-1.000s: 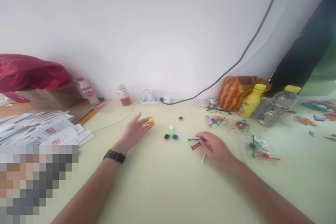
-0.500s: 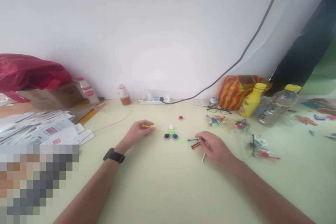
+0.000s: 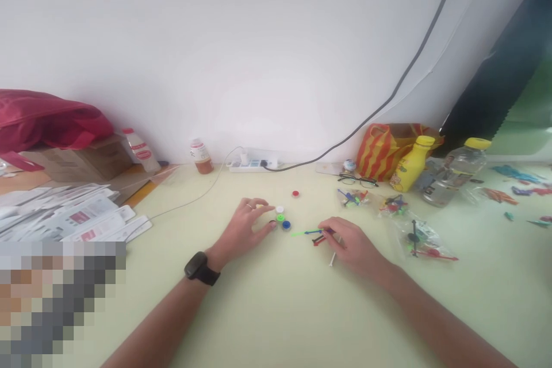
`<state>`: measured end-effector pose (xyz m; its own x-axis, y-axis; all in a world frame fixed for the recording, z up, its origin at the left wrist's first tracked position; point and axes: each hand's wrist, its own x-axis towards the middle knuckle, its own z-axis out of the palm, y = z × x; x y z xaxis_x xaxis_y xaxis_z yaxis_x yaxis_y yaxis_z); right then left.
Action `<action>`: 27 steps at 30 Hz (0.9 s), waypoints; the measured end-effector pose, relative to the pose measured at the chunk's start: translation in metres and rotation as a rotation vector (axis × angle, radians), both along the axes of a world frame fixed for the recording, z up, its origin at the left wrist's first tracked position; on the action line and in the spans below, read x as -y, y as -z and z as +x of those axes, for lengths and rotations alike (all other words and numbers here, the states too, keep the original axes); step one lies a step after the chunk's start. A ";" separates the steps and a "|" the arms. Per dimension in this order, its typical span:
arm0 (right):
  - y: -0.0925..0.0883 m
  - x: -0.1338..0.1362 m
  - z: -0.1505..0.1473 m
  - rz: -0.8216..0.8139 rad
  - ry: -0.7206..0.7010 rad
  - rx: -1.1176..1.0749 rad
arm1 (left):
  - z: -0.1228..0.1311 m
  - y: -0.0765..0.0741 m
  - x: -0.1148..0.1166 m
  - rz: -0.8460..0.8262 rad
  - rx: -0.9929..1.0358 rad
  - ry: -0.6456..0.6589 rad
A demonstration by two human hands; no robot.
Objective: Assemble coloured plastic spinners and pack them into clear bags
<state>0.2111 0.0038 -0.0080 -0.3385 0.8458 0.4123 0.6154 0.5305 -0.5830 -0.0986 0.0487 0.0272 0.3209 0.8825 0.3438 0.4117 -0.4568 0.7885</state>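
My left hand (image 3: 248,227) has its fingers apart beside a small group of round pieces. Its thumb covers most of the black piece, and its index finger is by the white piece (image 3: 280,209). The green piece (image 3: 280,218) and the blue piece (image 3: 287,225) lie just right of the fingertips. A red round piece (image 3: 295,193) is farther back. My right hand (image 3: 351,241) pinches several thin arrow-ended sticks, whose blue, green (image 3: 297,234), red (image 3: 316,242) and white (image 3: 332,259) ends stick out. The fingers hide their other ends.
Plastic bags of coloured parts (image 3: 425,238) lie right of my right hand, with glasses (image 3: 357,180), a yellow bottle (image 3: 411,167) and a clear bottle (image 3: 452,175) behind. A power strip (image 3: 252,166) is against the wall. Stacked white packages (image 3: 77,215) are at left.
My left hand has moved right to the round pieces and its fingers have opened. The yellow stick it held is no longer visible. My right hand is almost unmoved.
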 end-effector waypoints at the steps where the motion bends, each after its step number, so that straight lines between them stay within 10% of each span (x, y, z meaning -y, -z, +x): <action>1: 0.000 0.000 0.000 0.001 -0.017 -0.010 | 0.005 0.001 0.004 0.035 -0.085 0.066; 10: -0.013 0.006 -0.007 -0.013 0.069 -0.278 | 0.019 0.011 0.009 0.283 -0.488 0.204; 19: -0.028 0.008 -0.008 -0.169 0.220 -0.678 | 0.041 0.003 0.037 -0.139 0.015 0.288; 27: -0.031 0.012 -0.013 -0.461 -0.108 -0.796 | 0.054 0.018 0.036 -0.500 0.326 0.259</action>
<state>0.1981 -0.0083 0.0232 -0.1866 0.9643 0.1878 -0.0964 0.1722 -0.9803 -0.0448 0.0131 0.0090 0.4931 0.8696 0.0273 0.0410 -0.0546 0.9977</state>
